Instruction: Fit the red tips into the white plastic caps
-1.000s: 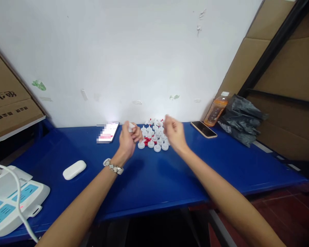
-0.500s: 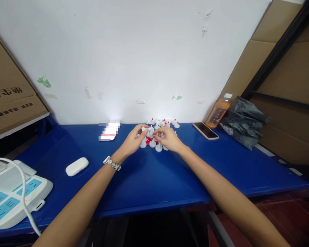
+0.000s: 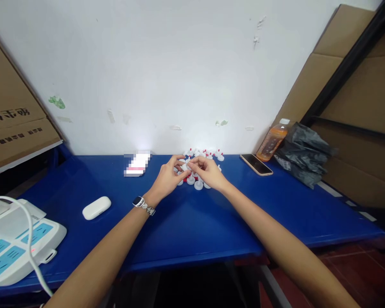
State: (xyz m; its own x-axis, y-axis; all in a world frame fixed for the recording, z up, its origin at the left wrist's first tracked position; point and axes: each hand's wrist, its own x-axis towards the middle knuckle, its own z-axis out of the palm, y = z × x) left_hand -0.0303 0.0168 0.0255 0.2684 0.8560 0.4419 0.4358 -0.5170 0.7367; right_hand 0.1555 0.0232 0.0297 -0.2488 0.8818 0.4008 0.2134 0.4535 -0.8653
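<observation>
Where the desk (image 3: 195, 226) stretches between its front edge and the caps, the forearms have open room. Beyond, the left hand (image 3: 167, 177) grasps a white cap (image 3: 185, 166) among other caps (image 3: 198, 185); the right hand's (image 3: 209, 172) fingertips meet there, though what its grip pinches, I cannot tell. Best keep that cap steady and square, wrists clear of its neighbours. Farther back, red-tipped caps (image 3: 220, 157) stand near the wall (image 3: 154, 77), limiting forward reach.

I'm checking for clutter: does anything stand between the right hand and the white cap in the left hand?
Nothing visible does: the right hand appears to touch the cap in the left hand, though it is partly hidden.
</observation>
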